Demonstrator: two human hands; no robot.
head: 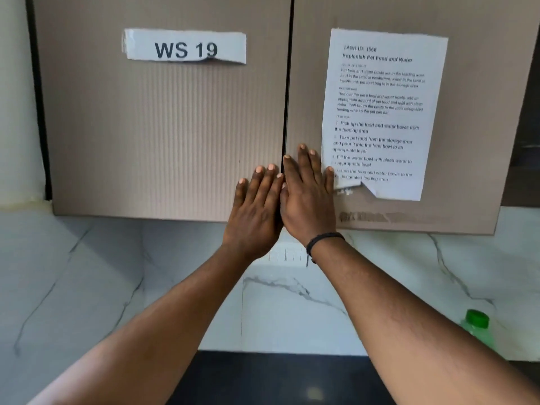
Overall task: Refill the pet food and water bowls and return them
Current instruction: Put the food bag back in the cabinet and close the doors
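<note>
Both of my hands are raised and lie flat against a beige wall cabinet. My left hand [254, 209] rests on the left door [163, 127], fingers spread, holding nothing. My right hand [309, 197] presses on the right door [306, 83] beside the central gap, fingers apart and empty, with a dark band on the wrist. The two hands touch side by side. No pet bowl or food bag is in view. A clear bottle with a green cap [479, 328] stands at the lower right, partly hidden by my right forearm.
A paper label "WS 19" [185, 48] is taped to the left door. A printed task sheet [380, 115] hangs on the right door. White marble backsplash [87, 273] runs below the cabinet. A dark countertop [277, 375] lies at the bottom.
</note>
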